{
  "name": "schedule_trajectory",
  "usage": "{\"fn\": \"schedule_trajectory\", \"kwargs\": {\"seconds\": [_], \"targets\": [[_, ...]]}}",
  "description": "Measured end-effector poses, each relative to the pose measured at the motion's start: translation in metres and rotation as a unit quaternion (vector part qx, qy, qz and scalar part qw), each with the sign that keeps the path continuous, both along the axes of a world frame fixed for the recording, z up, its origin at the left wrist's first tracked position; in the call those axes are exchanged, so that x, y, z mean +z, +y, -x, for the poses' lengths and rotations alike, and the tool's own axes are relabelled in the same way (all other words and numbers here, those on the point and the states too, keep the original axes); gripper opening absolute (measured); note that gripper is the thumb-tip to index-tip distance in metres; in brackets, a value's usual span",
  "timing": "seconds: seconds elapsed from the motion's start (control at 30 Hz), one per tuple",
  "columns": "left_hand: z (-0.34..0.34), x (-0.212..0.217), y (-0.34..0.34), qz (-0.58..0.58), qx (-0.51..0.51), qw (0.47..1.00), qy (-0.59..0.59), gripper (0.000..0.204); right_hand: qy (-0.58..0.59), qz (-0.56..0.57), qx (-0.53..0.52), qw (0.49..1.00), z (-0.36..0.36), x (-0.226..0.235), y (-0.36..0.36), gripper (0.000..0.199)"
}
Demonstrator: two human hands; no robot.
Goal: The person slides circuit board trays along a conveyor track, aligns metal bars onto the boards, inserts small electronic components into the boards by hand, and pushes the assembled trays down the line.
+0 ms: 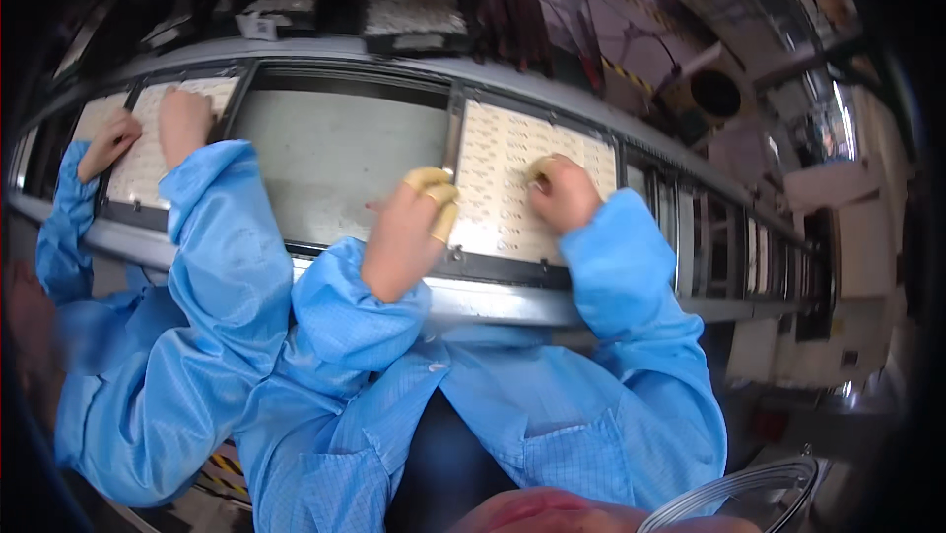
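A cream-coloured panel (490,184) with rows of small parts lies in a dark frame (507,270) on the conveyor line. My right hand (566,195) is over the right half of this panel. Its thumb and fingers are drawn together in a pinch, and anything between them is too small to make out. Yellow finger cots cover fingertips on both hands. At the panel's left edge my left hand (406,233) is closed, with its fingers curled inward beside the frame. Whatever it may hold is hidden.
A grey plate (340,154) fills the section left of my panel. Further left, a co-worker in a blue sleeve (222,203) has both hands over another cream panel (138,164). Black bins (414,16) stand behind the conveyor, and a metal rail (503,303) runs along its near side.
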State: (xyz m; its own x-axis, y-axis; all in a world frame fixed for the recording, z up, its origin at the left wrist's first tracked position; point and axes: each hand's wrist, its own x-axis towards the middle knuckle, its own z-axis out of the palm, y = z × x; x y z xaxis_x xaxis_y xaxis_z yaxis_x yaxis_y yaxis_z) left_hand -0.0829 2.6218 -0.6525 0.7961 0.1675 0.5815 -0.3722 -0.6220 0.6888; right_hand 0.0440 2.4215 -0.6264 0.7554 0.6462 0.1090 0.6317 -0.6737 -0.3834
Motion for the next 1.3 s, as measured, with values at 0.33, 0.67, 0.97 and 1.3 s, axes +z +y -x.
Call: {"fn": "schedule_trajectory", "kwargs": {"seconds": [0.33,0.67,0.97,1.3], "targets": [[-0.010,-0.013,-0.001,0.005,-0.048,0.997,-0.062,0.014,-0.322,-0.296,0.089,0.895,-0.044,0.159,0.136,0.023],[-0.010,0.000,-0.005,-0.024,-0.088,0.996,0.007,0.012,-0.058,0.207,-0.160,0.963,-0.239,0.056,0.090,0.044],[-0.008,-0.008,-0.014,-0.040,-0.091,0.995,0.010,0.014,-0.294,0.157,-0.114,0.936,-0.140,0.037,0.074,0.026],[-0.021,-0.011,-0.005,-0.030,0.000,0.999,-0.029,0.015,0.198,-0.111,-0.167,0.959,-0.278,-0.025,0.060,0.029]]}}
